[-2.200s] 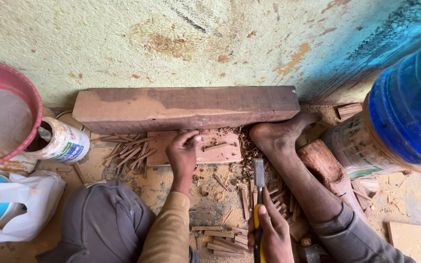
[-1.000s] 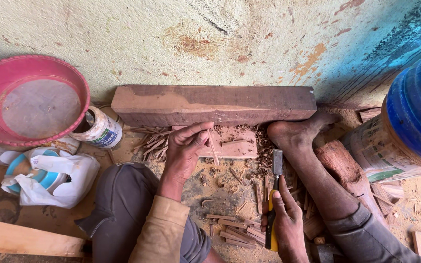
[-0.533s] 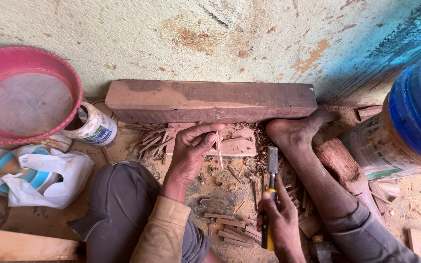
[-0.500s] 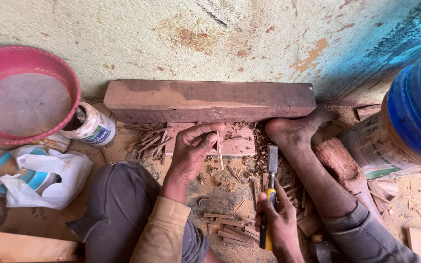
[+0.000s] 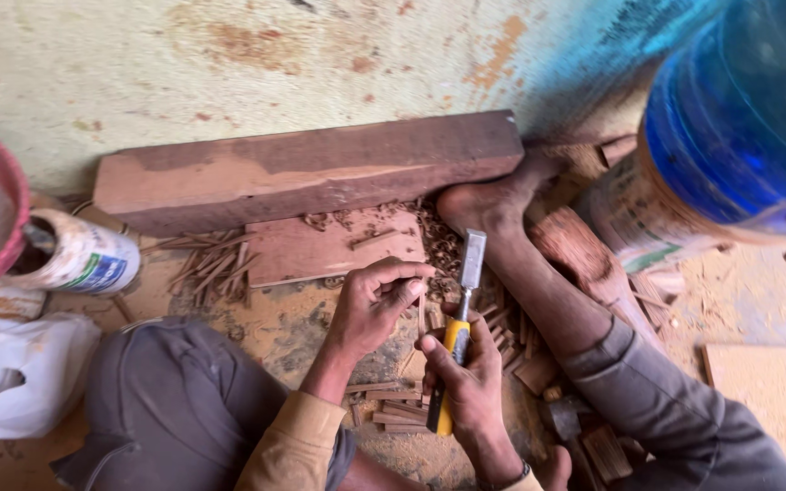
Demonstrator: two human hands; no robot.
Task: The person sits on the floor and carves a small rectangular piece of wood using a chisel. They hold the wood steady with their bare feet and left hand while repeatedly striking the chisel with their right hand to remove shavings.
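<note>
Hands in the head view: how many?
2. Left hand at centre, pinching a thin wooden stick; right hand just below it, gripping the yellow-handled steel chisel.

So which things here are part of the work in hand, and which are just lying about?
In use:
right hand gripping the yellow-handled chisel
left hand pinching a thin wood sliver
flat board
thick beam

Lying about:
blue water jug
white tin
pink basin
hammer

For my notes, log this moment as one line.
left hand: pinching thin wood stick | right hand: gripping chisel, blade up | nearby: flat board, beam
</note>
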